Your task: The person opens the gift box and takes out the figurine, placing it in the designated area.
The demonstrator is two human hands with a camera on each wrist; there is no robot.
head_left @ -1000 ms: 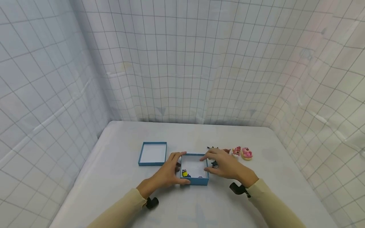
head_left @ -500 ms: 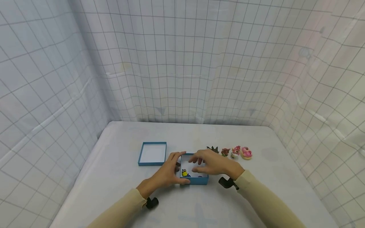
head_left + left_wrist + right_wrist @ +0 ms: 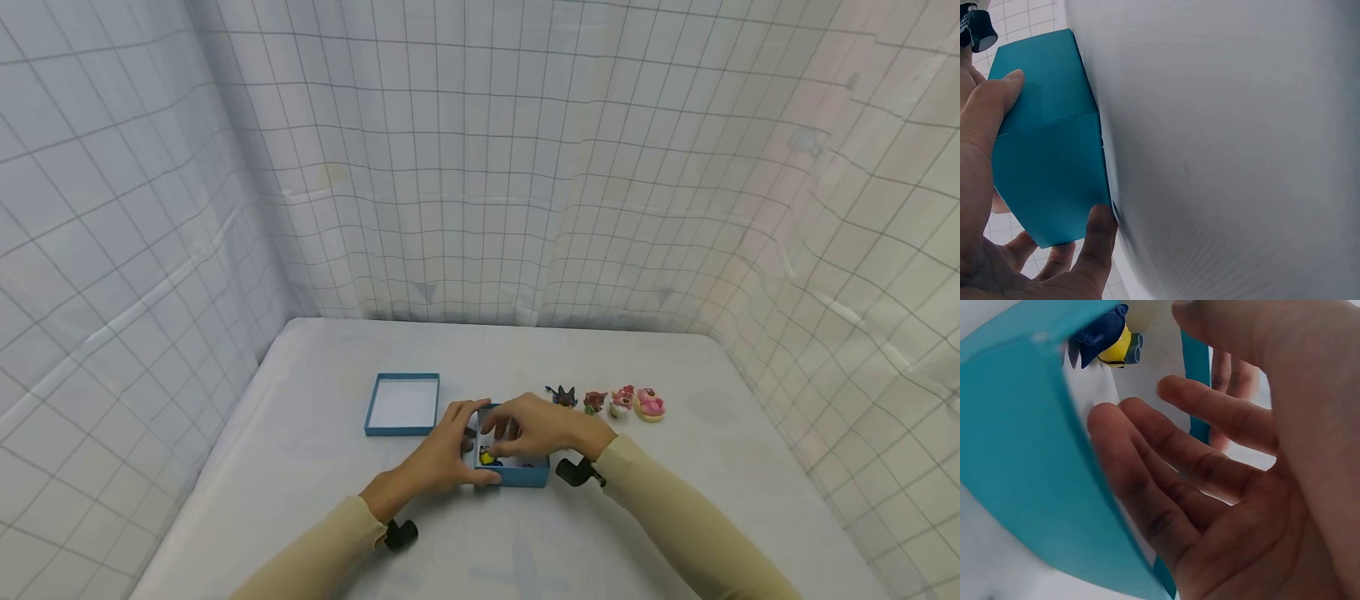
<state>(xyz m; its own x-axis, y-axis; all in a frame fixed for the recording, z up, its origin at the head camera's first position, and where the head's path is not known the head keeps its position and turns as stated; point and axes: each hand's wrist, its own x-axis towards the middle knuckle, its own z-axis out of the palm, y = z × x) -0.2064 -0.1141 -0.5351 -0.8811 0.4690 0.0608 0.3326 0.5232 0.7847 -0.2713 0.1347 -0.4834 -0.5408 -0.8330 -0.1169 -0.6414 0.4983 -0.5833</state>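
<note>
My left hand grips an open blue box by its left side. In the left wrist view the thumb lies along one outer wall and the fingers reach round another. A yellow and blue minion figurine lies inside the box near a corner. My right hand reaches into the box from above, with fingers loosely bent and apart. In the right wrist view the fingertips are close to the minion, with a gap between them. A small dark piece in the near right corner is barely visible.
A shallow blue-rimmed lid lies inside-up at left. Behind and right of the box stand a dark horned figurine, a reddish-brown figurine, a white-and-pink figurine and a pink figurine. Gridded curtains surround the white table.
My right hand has moved left from the box's right edge to over the minion. A dark shape seen beneath that hand earlier is now hidden. The left hand keeps its hold on the box.
</note>
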